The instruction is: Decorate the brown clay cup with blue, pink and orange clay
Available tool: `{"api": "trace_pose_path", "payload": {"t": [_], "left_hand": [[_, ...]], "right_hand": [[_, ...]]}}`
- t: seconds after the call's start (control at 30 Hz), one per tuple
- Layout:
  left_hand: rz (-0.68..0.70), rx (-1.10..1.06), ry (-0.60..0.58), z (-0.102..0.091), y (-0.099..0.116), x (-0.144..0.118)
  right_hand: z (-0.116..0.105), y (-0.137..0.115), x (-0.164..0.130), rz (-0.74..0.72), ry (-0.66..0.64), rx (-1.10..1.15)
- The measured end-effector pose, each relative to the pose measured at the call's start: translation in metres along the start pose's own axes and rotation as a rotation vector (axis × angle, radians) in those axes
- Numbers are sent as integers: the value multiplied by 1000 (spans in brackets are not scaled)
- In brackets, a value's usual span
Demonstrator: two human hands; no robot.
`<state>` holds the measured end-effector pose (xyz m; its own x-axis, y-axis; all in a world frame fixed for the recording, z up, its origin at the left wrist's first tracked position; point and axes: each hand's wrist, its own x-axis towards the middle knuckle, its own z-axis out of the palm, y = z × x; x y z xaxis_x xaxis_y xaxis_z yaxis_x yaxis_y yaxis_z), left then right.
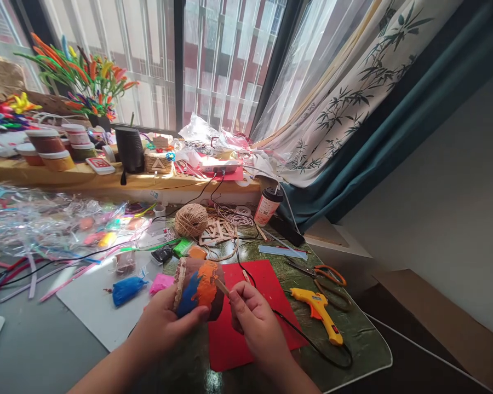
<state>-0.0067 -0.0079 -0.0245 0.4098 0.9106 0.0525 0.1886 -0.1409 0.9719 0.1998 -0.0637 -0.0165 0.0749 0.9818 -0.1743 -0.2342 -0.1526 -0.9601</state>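
My left hand (pixel 170 317) is wrapped around a brown cup-shaped pot (pixel 215 306), tipped on its side above the table. Blue and orange patches of what looks like clay cover part of its wall, and a pale beaded band runs round one end. In my right hand (pixel 254 317) a thin wooden stick (pixel 222 287) is pinched, its tip against the pot near the orange patch. Beneath both hands lies a red sheet (pixel 263 287). Packets of blue clay (pixel 127 290) and pink clay (pixel 161 283) sit just left of the pot.
A yellow glue gun (pixel 318 309) and orange-handled scissors (pixel 328 273) lie on the right, with a black cord (pixel 299 331) looping nearby. Behind the pot are a twine ball (pixel 191 220), wooden sticks (pixel 218 231) and a paper cup (pixel 267 208). Plastic bags (pixel 45 219) crowd the left.
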Motion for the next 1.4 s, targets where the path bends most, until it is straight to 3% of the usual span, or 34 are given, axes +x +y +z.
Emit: {"api": "trace_pose_path", "payload": {"t": [0.13,0.33,0.7,0.83,1.03,1.2,1.4], "left_hand": [[-64,-91,15,1,-2,-1],[-10,-196,-26,4,5,-1],[42,-99,3,6,-10,-2],[31,-72,39,6,-11,-2],[23,-202,-42,8,-7,-1],[-16,-163,-70,6,-9,-1],[58,-134,-80,4,-2,-1]], "right_hand": [[6,3,-5,-53,12,-68],[6,18,-8,-148,-27,-314],[-6,9,-3,-302,-14,-805],[-6,11,-3,-400,-65,-849],[-11,3,6,-402,-23,-905],[-14,-5,8,-351,-14,-834],[-16,-10,9,-251,-29,-773]]}}
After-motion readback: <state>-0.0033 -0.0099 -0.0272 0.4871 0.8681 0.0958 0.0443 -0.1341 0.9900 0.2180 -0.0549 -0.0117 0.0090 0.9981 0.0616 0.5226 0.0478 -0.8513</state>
